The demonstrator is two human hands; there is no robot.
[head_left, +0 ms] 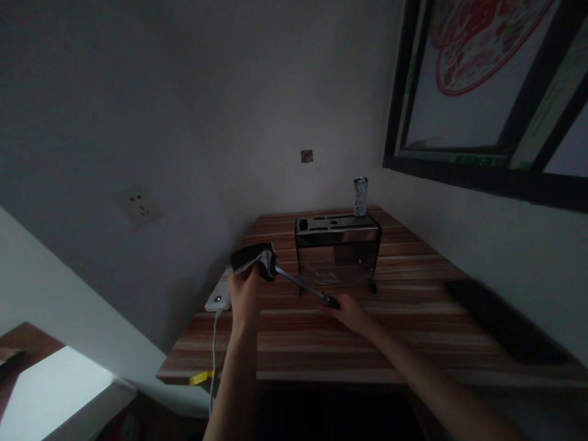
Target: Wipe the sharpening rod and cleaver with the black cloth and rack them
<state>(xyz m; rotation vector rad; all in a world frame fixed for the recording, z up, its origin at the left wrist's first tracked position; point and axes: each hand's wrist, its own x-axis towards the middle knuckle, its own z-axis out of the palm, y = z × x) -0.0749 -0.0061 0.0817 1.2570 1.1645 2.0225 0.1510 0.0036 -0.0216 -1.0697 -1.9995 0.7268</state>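
My left hand (245, 282) is closed on a black-and-grey cloth (254, 256), which wraps the far end of a long, thin metal tool (298, 282). My right hand (351, 312) grips that tool by its black handle. Its shaft slants down from the cloth towards my right hand; whether it is a knife or a rod I cannot tell. Just behind the shaft stands a knife holder (337, 237) with a slotted dark top and clear sides. The cloth hides the tool's tip.
On the wood-striped table (413, 306), a white power strip (218, 299) with a cable lies left of my left hand. A crumpled silvery packet (361, 197) rises at the holder's back right corner. A dark flat object (505, 321) lies at the right. Walls close off the back and sides.
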